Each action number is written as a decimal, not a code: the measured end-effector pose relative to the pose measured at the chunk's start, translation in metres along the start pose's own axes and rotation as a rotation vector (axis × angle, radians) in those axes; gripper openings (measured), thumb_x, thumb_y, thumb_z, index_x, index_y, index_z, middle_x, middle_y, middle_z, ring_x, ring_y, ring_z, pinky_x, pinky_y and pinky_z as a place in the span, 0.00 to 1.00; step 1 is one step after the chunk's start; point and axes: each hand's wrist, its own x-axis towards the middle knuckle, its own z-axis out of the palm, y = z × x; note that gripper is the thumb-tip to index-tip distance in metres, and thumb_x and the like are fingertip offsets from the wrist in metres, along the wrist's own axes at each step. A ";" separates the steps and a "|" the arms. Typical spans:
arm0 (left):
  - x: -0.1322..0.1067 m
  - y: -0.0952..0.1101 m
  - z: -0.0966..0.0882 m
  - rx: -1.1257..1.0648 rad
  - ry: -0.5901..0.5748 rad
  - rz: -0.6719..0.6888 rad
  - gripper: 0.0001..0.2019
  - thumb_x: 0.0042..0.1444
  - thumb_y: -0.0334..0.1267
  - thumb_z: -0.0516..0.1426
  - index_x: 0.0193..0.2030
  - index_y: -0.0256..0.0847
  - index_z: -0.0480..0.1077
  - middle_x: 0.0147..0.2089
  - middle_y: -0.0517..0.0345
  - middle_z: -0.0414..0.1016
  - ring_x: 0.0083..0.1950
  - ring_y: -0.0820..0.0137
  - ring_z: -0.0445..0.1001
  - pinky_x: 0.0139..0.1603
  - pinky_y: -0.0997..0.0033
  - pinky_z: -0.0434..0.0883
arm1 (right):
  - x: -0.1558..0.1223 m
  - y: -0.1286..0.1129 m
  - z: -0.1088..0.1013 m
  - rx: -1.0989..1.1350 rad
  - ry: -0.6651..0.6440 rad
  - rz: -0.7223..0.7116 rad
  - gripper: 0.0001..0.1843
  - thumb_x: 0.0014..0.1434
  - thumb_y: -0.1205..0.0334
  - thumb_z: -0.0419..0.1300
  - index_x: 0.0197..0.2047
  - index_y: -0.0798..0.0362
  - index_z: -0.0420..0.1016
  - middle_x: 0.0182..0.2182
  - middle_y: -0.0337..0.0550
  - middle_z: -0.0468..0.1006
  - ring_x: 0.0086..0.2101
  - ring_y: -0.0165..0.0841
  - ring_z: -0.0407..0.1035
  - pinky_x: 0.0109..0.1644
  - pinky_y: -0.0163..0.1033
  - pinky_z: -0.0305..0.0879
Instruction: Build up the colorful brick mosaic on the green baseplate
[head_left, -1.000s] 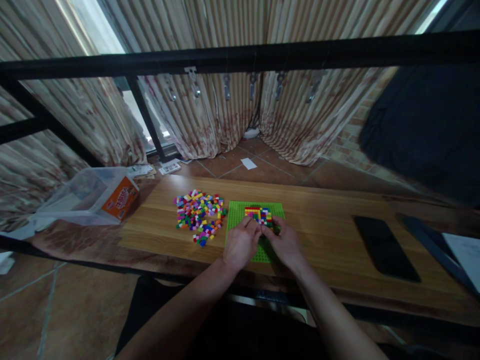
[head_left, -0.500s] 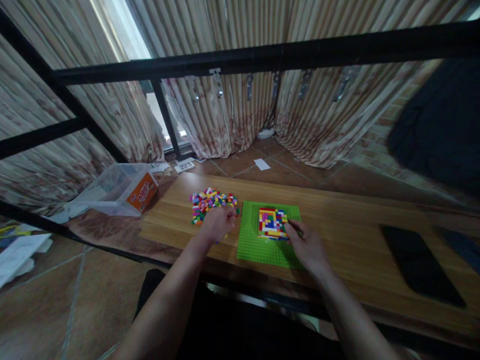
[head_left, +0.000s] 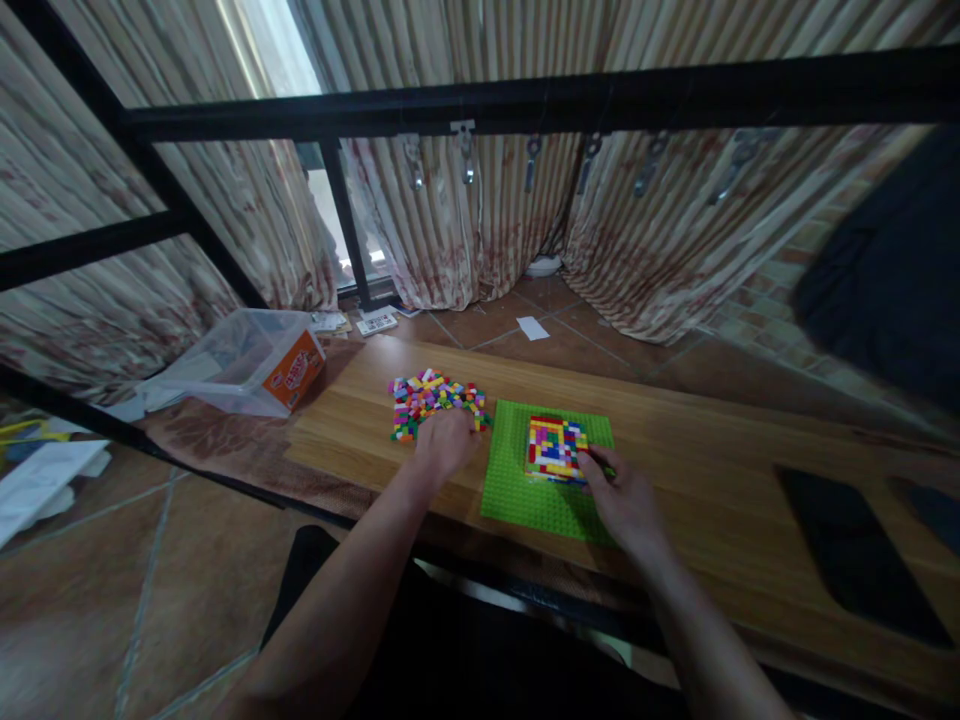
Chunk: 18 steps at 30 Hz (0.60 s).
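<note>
My left hand (head_left: 448, 441) is at the near edge of a pile of small colourful toy bricks (head_left: 427, 390). Its fingers are curled downward, and whatever they hold is hidden. To the right lies a green studded baseplate (head_left: 506, 490) with a low, roughly square multicoloured brick build (head_left: 553, 446) on it. My right hand (head_left: 621, 492) reaches in from the right, thumb and fingers closed at the right edge of that build. The hand covers the baseplate's lower right corner.
The pile and baseplate rest on a long wooden bench top (head_left: 697, 480). A dark flat slab (head_left: 859, 550) lies at the right. A clear plastic bin (head_left: 240, 360) with an orange label stands at the left. A black metal bar (head_left: 495, 110) crosses beyond the bench.
The whole view has shifted slightly, moving things rightward. My left hand has turned more palm-down, its fingers lower against the pile. My right hand stays at the build's right edge.
</note>
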 end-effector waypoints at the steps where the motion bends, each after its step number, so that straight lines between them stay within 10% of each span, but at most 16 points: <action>1: 0.000 0.000 0.001 0.007 -0.001 -0.001 0.11 0.57 0.38 0.54 0.36 0.39 0.77 0.38 0.49 0.80 0.44 0.61 0.78 0.45 0.67 0.71 | 0.000 0.000 0.000 0.003 -0.002 0.005 0.36 0.59 0.37 0.50 0.55 0.60 0.73 0.43 0.57 0.81 0.34 0.43 0.76 0.42 0.47 0.69; 12: 0.004 0.003 0.007 -0.101 0.089 0.035 0.06 0.58 0.34 0.55 0.35 0.37 0.73 0.33 0.51 0.77 0.40 0.63 0.76 0.41 0.68 0.69 | 0.002 0.001 0.001 0.022 0.000 -0.009 0.32 0.59 0.40 0.51 0.54 0.58 0.73 0.44 0.55 0.81 0.35 0.41 0.76 0.42 0.46 0.70; 18: -0.006 0.017 0.004 -0.470 0.083 0.459 0.04 0.56 0.28 0.56 0.32 0.39 0.70 0.32 0.60 0.73 0.35 0.72 0.72 0.37 0.75 0.66 | 0.001 -0.004 0.001 0.045 0.005 -0.033 0.31 0.60 0.41 0.51 0.53 0.58 0.74 0.46 0.55 0.80 0.37 0.42 0.76 0.43 0.47 0.70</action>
